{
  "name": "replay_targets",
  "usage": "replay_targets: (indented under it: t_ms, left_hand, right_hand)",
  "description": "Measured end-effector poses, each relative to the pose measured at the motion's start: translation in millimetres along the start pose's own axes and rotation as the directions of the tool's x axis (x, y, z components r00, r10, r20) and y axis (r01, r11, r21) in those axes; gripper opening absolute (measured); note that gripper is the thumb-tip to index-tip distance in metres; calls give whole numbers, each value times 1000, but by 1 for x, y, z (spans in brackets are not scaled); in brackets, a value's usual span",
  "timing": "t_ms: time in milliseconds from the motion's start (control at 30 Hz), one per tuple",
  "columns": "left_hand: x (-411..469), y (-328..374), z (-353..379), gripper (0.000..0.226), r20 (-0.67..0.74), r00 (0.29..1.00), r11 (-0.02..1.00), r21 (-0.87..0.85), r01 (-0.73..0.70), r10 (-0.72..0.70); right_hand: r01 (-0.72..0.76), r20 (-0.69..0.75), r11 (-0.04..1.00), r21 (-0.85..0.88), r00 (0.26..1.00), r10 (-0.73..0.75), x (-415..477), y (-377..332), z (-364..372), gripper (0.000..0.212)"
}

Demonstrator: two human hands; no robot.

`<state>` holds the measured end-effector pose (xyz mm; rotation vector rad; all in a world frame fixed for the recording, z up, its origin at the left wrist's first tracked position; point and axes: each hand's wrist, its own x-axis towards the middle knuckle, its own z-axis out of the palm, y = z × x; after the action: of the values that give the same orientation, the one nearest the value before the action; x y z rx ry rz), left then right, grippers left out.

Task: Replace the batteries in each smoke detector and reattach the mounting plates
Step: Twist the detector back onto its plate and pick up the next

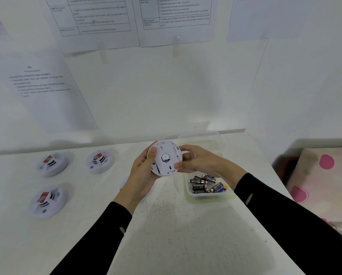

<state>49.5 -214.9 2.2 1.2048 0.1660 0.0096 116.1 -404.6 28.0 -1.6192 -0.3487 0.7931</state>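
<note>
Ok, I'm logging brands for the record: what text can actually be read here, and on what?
"EVEREADY": on the black batteries in the plastic tub.
Wall sheets: printed tables and lists, too blurred to read.
Red labels on the three smoke detectors on the table: too small to read.
Round sticker on the held detector: unreadable.

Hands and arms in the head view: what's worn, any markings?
Both hands, left and right, are bare: no gloves, rings or watch visible. Long black fitted sleeves reach both wrists, each with a small pale oval mark near the cuff, left and right.
</note>
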Motion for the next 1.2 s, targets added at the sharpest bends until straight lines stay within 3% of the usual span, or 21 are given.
replay_targets:
  t_ms: [267,600,667,800,867,1033,1200]
  left_hand:
    - [8,0,0,59,-50,995,994,-72,79,-83]
    - [14,6,3,61,9,984,978,-111,179,-179]
    - [17,8,0,61,14,984,978,-104,180,-179]
    - [20,15,-1,69,23,984,977,-115,178,-177]
    - [21,16,-1,73,37,982,976,-113,188,-185]
    - [17,12,-3,46,96,983,982,-90,168,-159]
    - [15,9,-5,40,89,987,987,-88,138,-130]
  right_hand:
    - [-16,-91,1000,-1,996,15,0,7,2,52]
    - [31,-140,996,-82,989,-43,3,16,5,50]
    - [31,-127,999,-25,991,-34,2,13,5,49]
    - [5,-31,949,317,1000,5,0,7,-1,39]
    - [15,-21,943,333,1000,-8,0,6,-2,36]
    - [21,-26,941,337,1000,-13,0,4,-2,31]
    - [-8,5,942,335,1000,7,1,5,-1,36]
